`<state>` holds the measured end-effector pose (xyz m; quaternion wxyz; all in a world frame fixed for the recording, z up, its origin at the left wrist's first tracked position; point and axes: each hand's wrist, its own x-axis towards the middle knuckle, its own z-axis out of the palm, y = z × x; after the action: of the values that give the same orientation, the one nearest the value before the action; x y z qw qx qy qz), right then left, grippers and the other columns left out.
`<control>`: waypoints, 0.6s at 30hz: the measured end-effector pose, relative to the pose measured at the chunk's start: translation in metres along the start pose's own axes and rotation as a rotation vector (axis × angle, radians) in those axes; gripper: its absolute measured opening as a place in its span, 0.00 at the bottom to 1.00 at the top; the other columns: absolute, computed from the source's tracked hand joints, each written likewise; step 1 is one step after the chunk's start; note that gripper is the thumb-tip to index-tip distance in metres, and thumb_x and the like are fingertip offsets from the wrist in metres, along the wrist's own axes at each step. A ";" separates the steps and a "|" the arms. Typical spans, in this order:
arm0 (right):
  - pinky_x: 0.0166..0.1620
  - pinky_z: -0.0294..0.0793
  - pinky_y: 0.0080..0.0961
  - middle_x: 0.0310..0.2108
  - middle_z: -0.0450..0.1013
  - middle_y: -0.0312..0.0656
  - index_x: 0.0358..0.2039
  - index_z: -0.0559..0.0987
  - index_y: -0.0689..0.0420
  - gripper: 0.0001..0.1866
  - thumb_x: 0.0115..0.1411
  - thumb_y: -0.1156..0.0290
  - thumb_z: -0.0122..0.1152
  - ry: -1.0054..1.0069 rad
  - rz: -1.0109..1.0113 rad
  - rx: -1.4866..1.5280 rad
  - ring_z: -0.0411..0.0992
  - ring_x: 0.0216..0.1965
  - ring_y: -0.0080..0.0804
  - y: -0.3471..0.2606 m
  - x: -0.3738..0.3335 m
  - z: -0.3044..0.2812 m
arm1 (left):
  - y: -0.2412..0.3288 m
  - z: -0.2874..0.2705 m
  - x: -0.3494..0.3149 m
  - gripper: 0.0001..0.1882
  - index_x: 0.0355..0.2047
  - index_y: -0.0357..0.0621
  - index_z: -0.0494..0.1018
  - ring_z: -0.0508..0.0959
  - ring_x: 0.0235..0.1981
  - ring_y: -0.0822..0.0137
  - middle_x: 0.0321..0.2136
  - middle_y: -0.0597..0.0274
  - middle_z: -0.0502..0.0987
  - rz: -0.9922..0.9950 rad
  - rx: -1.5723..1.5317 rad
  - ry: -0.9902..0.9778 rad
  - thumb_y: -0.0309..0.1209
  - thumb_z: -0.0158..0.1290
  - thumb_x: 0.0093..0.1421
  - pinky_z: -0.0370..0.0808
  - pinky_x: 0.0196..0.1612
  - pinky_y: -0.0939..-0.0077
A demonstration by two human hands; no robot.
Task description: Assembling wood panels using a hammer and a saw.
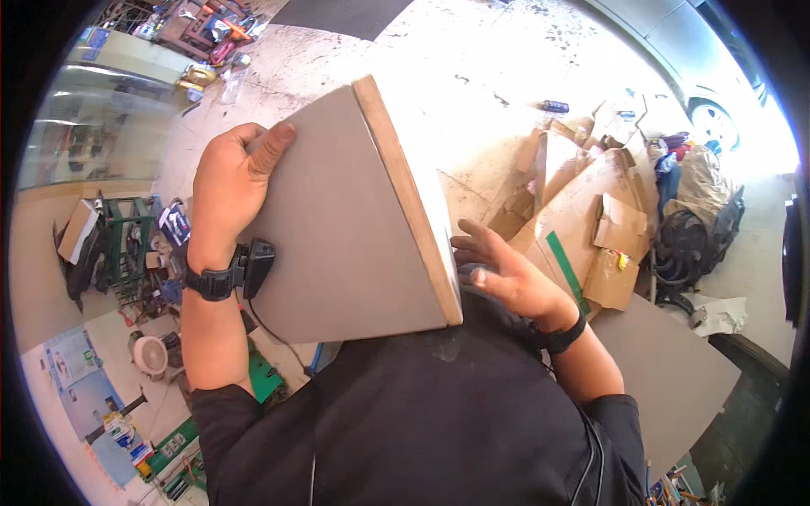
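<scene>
A flat grey panel (329, 228) with a bare wooden edge strip (405, 181) is held up, tilted, in front of my chest. A narrow white face shows beyond the strip. My left hand (232, 181) grips the panel's left edge, its thumb lying on the grey face and the other fingers mostly hidden behind. Beside the lower right edge of the panel is my right hand (519, 274), with its fingers apart and nothing visible in it. Whether its fingertips touch the white face I cannot tell.
Flattened cardboard (582, 194) lies piled on the floor to the right, near a black fan (688, 249). A second grey board (666, 371) rests at the lower right. Shelving and tools (126, 244) line the left side. A car (666, 42) stands at the far right.
</scene>
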<state>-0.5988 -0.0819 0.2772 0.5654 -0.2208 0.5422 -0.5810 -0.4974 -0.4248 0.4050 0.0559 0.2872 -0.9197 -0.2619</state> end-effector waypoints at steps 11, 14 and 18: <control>0.56 0.72 0.28 0.56 0.69 0.48 0.71 0.54 0.61 0.40 0.63 0.73 0.65 0.244 -0.426 0.573 0.71 0.52 0.32 -0.020 0.033 0.013 | -0.016 0.011 -0.038 0.30 0.42 0.29 0.76 0.74 0.40 0.71 0.36 0.61 0.80 -0.164 -0.514 0.353 0.52 0.52 0.69 0.70 0.49 0.75; 0.57 0.72 0.28 0.55 0.72 0.46 0.70 0.58 0.61 0.36 0.64 0.80 0.60 0.302 -0.514 0.530 0.72 0.53 0.29 -0.041 0.037 0.002 | -0.025 0.016 -0.061 0.23 0.50 0.31 0.74 0.74 0.46 0.70 0.45 0.61 0.78 -0.158 -0.696 0.336 0.43 0.52 0.71 0.67 0.55 0.73; 0.58 0.72 0.30 0.55 0.73 0.46 0.71 0.56 0.59 0.34 0.67 0.78 0.57 0.313 -0.572 0.590 0.74 0.53 0.30 -0.063 0.050 0.022 | -0.035 0.021 -0.072 0.19 0.52 0.34 0.73 0.73 0.51 0.68 0.49 0.60 0.77 -0.096 -0.849 0.365 0.39 0.52 0.72 0.67 0.58 0.70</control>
<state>-0.6189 -0.1492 0.3215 0.3319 -0.1006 0.3494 -0.8704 -0.4254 -0.3998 0.3726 0.3173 0.3223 -0.6919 -0.5628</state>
